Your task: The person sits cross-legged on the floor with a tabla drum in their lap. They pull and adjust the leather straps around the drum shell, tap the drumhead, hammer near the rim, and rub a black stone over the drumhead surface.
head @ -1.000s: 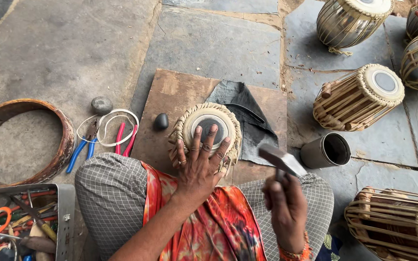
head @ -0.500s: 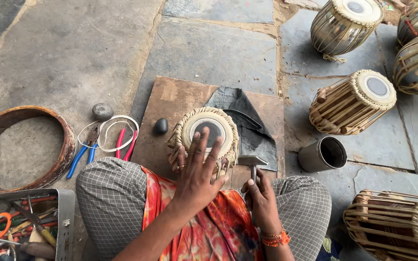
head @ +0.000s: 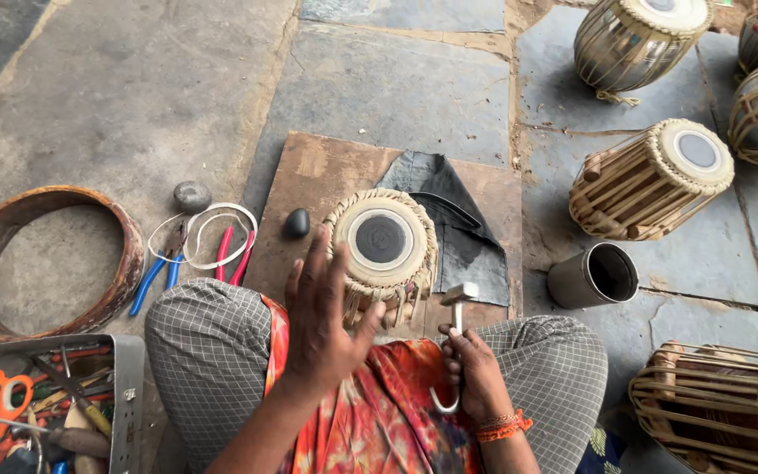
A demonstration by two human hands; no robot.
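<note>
Pale skin head with a black centre spot: small laced drum [head: 382,248], standing upright on a brown board [head: 313,175] laid on the stone floor. Left hand [head: 325,318] just in front of the drum's near side, fingers spread apart, fingertips at its rim; whether they touch cannot be told. Right hand [head: 475,373] closed around the handle of a small metal hammer [head: 455,329], head up, just right of the drum. Beyond the drum, a dark cloth [head: 458,228]. Left of the left hand, a dark stone [head: 296,223] and blue-handled pliers [head: 158,272]. Right of the hammer, a metal cup [head: 593,276].
</note>
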